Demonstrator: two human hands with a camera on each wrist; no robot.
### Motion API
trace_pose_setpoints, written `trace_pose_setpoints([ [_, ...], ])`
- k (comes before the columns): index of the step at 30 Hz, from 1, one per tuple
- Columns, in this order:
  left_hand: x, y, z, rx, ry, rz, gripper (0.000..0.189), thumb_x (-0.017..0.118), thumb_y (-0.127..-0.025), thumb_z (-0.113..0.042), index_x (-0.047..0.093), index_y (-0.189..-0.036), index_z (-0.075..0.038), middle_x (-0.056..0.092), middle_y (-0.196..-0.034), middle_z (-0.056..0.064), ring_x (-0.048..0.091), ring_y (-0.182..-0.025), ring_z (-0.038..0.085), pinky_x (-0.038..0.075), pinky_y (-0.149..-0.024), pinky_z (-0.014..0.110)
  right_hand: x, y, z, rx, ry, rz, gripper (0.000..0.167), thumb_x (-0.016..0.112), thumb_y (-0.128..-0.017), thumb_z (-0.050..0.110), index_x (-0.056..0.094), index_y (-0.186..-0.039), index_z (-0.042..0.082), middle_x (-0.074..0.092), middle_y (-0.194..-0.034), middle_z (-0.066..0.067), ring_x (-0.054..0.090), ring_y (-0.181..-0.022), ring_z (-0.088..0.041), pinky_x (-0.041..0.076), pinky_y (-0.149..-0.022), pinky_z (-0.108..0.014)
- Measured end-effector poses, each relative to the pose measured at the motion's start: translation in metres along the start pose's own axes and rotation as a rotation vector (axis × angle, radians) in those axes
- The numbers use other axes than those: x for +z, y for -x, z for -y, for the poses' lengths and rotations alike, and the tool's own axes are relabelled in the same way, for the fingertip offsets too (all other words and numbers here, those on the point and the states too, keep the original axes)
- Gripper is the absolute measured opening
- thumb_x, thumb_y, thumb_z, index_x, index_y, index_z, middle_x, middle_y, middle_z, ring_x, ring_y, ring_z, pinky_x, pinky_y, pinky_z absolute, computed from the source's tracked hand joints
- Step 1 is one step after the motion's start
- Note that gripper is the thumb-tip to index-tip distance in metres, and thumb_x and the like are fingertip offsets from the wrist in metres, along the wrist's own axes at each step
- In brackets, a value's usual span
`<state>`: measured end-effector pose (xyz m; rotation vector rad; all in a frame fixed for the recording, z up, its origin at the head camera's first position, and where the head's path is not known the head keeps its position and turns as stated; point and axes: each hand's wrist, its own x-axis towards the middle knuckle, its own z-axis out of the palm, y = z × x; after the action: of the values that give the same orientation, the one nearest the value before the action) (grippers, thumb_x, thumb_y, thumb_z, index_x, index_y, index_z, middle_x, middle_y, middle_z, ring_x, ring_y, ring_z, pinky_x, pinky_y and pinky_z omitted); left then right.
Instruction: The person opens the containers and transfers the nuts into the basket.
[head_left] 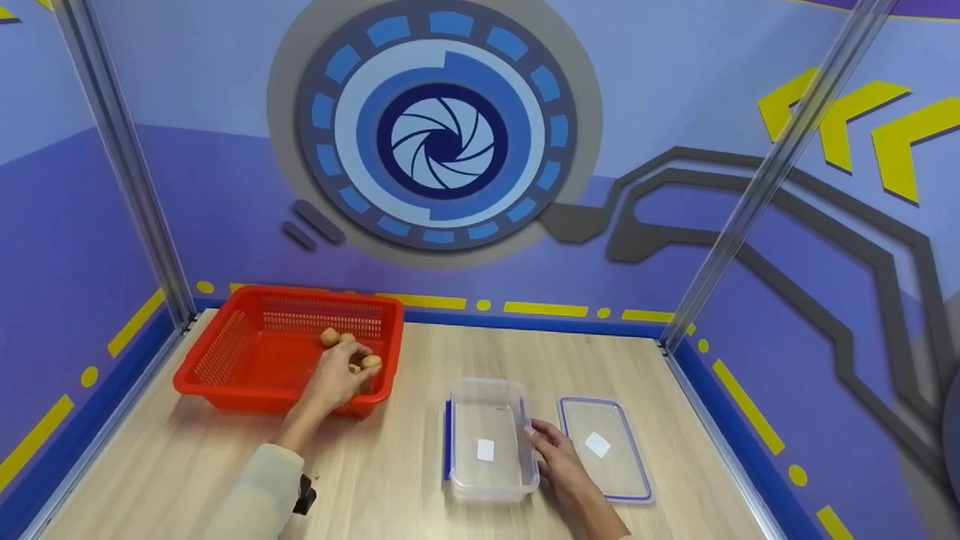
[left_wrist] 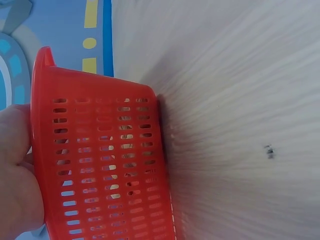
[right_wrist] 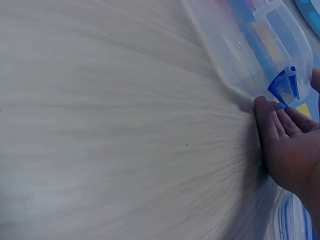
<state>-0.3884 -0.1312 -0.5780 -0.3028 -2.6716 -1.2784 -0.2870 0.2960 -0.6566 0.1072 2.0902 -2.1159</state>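
My left hand (head_left: 335, 379) reaches over the near rim of a red plastic basket (head_left: 277, 402) and pinches a round tan walnut (head_left: 371, 362) between thumb and fingers. More walnuts (head_left: 330, 337) lie beside it in the basket's right part, some partly hidden by the hand. In the left wrist view the slotted basket wall (left_wrist: 102, 150) hides the fingertips. My right hand (head_left: 564, 469) holds the right side of a clear plastic container (head_left: 491, 491), with its thumb at the rim. The container stands uncovered, with a white label inside and a blue latch (right_wrist: 284, 87).
To the right of the container a clear lid with a blue seal (head_left: 606, 450) lies flat on the wooden table (head_left: 390, 480). Printed panels (head_left: 465, 277) and metal posts enclose the table at the back and sides.
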Motion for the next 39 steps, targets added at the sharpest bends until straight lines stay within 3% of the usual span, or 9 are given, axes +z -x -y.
trace_pose_setpoints([
  [16,0.0006,-0.0003,0.0030,0.009,-0.014,-0.008,0.039,0.084,-0.092,-0.011,0.070,-0.127,0.001,0.072,-0.124,0.017,0.072,-0.109,0.034,0.057,-0.099,0.052,-0.0004,-0.0032,-0.0029,-0.020,-0.004,0.007,0.076,0.064,-0.107,0.040,0.034,-0.156,-0.010,0.043,-0.157,-0.032,0.045,-0.145,-0.044,0.051,-0.110,-0.048],
  [29,0.0023,0.0027,0.0025,0.013,-0.027,-0.008,0.036,0.083,-0.093,-0.011,0.070,-0.125,-0.002,0.071,-0.122,0.017,0.071,-0.107,0.034,0.058,-0.097,0.052,0.0007,-0.0023,-0.0012,0.001,-0.002,-0.023,0.078,0.066,-0.105,0.042,0.037,-0.155,-0.009,0.045,-0.157,-0.030,0.048,-0.143,-0.042,0.050,-0.110,-0.050],
  [39,0.0015,0.0021,0.0000,-0.034,-0.035,-0.002,0.039,0.083,-0.093,-0.010,0.069,-0.129,-0.001,0.070,-0.124,0.015,0.071,-0.109,0.034,0.059,-0.095,0.050,0.0016,-0.0021,-0.0008,-0.003,0.008,-0.012,0.077,0.065,-0.106,0.043,0.037,-0.155,-0.009,0.042,-0.159,-0.030,0.043,-0.146,-0.045,0.048,-0.112,-0.053],
])
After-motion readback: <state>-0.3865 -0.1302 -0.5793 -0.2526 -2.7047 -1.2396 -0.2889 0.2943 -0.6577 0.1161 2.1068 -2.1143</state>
